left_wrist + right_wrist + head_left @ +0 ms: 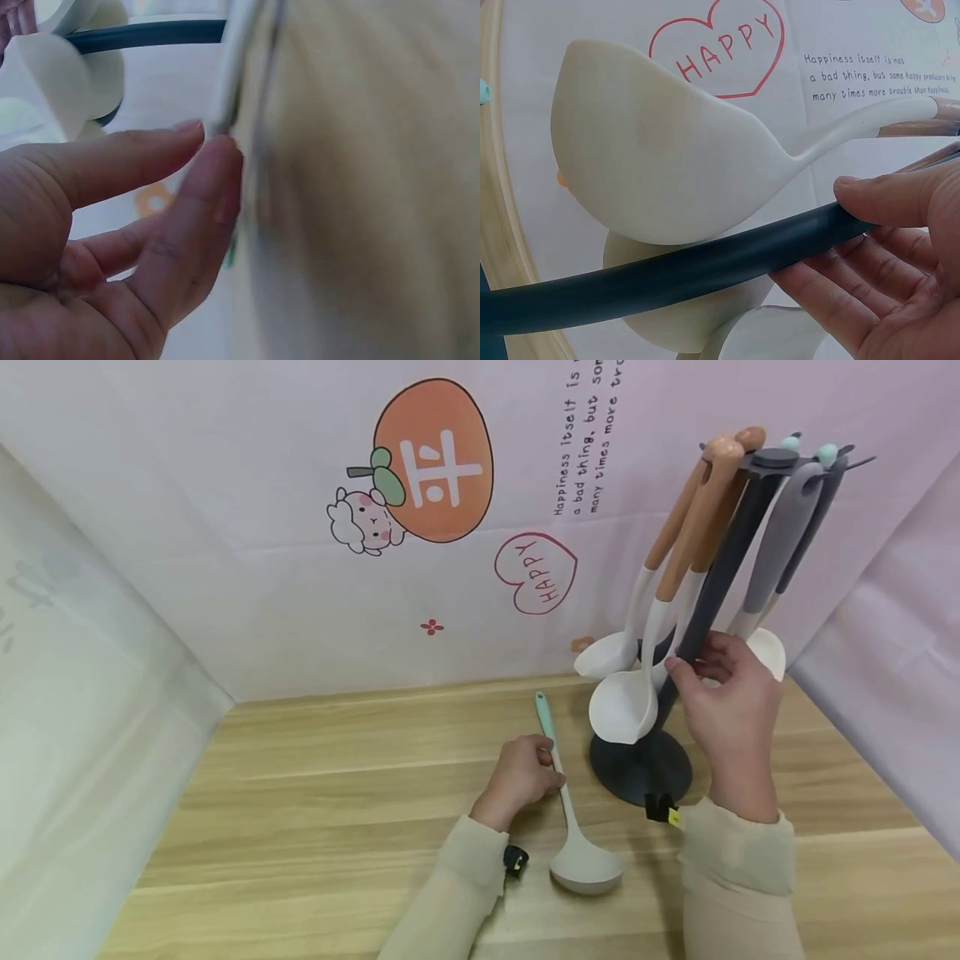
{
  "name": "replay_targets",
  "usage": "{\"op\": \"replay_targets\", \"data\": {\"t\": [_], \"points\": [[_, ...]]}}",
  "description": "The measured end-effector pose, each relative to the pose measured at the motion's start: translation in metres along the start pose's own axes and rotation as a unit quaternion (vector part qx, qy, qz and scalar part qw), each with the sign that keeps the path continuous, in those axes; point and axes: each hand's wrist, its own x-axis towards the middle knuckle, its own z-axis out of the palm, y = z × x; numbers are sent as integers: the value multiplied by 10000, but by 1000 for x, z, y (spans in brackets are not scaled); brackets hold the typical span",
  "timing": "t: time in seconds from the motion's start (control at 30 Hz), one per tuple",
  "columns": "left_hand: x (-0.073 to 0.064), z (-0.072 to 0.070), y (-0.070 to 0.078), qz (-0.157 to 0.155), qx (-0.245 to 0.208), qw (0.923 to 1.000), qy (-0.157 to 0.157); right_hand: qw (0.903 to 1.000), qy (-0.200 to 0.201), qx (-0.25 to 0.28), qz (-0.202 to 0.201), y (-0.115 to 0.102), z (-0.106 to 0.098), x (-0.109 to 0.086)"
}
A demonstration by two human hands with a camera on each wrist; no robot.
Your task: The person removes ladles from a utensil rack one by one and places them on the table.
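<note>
A pale ladle [587, 865] with a mint-green handle end lies along the wooden table, its bowl toward the front. My left hand [522, 774] pinches its handle between thumb and fingertips; the left wrist view shows this close to the table top. To the right stands a dark utensil stand [723, 560] on a round base, and my right hand [733, 697] holds its pole, thumb [889, 199] on one side and fingers on the other. White ladles [624, 706] with wood-coloured handles hang from the stand, beside grey-handled utensils [783, 531].
The wooden table [337, 810] meets a printed cloth backdrop [262, 527] at the back, with more cloth along both sides. Hanging ladle bowls crowd round the pole beside my right hand. The stand's round base [641, 772] sits right of the lying ladle.
</note>
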Motion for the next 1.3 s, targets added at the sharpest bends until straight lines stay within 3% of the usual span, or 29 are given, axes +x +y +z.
{"op": "replay_targets", "data": {"t": [0.13,0.23,0.3,0.4,0.5,0.6,0.67,0.77,0.9,1.17,1.3], "points": [[-8,-13,10,358,186,9989,226,10000,-17,16,-60,-1,1,0],[-16,-22,23,828,-81,9953,487,10000,31,28,-61,0,1,0],[-21,-26,31,1290,-319,9883,744,10000,54,22,-49,1,2,0],[-28,-28,48,2011,-676,9689,1275,10000,51,27,-20,2,0,1],[-33,-27,71,2720,-999,9415,1720,10000,-46,82,12,2,-1,1],[-34,-25,100,3318,-1102,9188,1832,9998,-110,133,-38,1,-2,2],[-31,-24,119,3585,-1031,9100,1811,9997,-112,177,-134,2,-3,1],[-24,-22,144,3795,-868,9036,1787,9995,-89,214,-208,3,-3,1],[-14,-19,167,3818,-847,9036,1749,9995,-111,263,-157,4,-4,0],[-4,-20,192,3997,-699,8919,1998,9995,-132,124,-263,3,-4,0],[-2,-20,201,4016,-634,8915,1999,9996,-126,84,-238,4,-5,1]]}}
